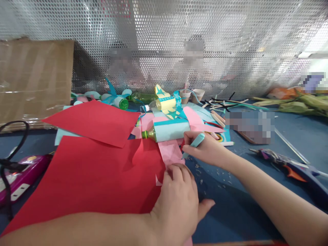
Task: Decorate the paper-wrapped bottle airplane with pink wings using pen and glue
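My right hand [205, 148] is closed round a light teal pen or craft knife [194, 144], its tip down on a strip of pink paper [171, 151]. My left hand [178, 201] presses the near end of that pink strip with its fingers curled down on it and the thumb out to the right. Just beyond lies a bottle wrapped in pale blue paper [169, 131], on its side with its neck to the left. Two large red paper sheets [87, 171] cover the blue table [294, 136] to the left.
More decorated bottles [164, 102] and paper scraps lie further back. Wooden sticks [217, 118] and paper cups [185, 95] are behind. A glue gun [289, 165] lies on the right, a purple device with a black cable [20, 174] on the left. Cardboard and perforated metal stand behind.
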{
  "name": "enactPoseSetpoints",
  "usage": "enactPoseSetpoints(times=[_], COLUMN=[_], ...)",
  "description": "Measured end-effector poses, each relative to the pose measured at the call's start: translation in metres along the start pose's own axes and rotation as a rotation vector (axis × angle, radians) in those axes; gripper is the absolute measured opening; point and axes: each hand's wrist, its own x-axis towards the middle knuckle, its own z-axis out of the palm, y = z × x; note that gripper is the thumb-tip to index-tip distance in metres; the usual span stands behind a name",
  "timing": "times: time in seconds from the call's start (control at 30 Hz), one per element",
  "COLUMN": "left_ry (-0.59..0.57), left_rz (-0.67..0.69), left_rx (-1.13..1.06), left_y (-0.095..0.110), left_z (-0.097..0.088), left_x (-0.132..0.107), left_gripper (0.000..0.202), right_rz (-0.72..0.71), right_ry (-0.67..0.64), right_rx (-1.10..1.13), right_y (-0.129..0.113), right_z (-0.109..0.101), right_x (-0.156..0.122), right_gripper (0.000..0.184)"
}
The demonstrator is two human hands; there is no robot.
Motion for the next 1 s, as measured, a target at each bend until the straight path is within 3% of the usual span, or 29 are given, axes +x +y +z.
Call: enactPoseSetpoints(times=[0.7, 0.87, 1.0], left_ry=[0.039, 0.072, 0.067], left_rz=[-0.013, -0.012, -0.008], left_rx=[0.001, -0.015, -0.038], left_y=[0.000, 0.000, -0.001], left_z=[0.001, 0.002, 0.003], left_x=[0.000, 0.001, 0.000], left_gripper=[0.076, 0.075, 0.076], right_rz=[0.018, 0.005, 0.046], right_ry=[0.016, 0.112, 0.071], right_rx=[-0.030, 0.273, 0.589], right_y=[0.001, 0.003, 0.003], right_z=[-0.001, 0.001, 0.011], right_x=[-0.001, 0.002, 0.003], right_gripper=[0.015, 0.019, 0.024])
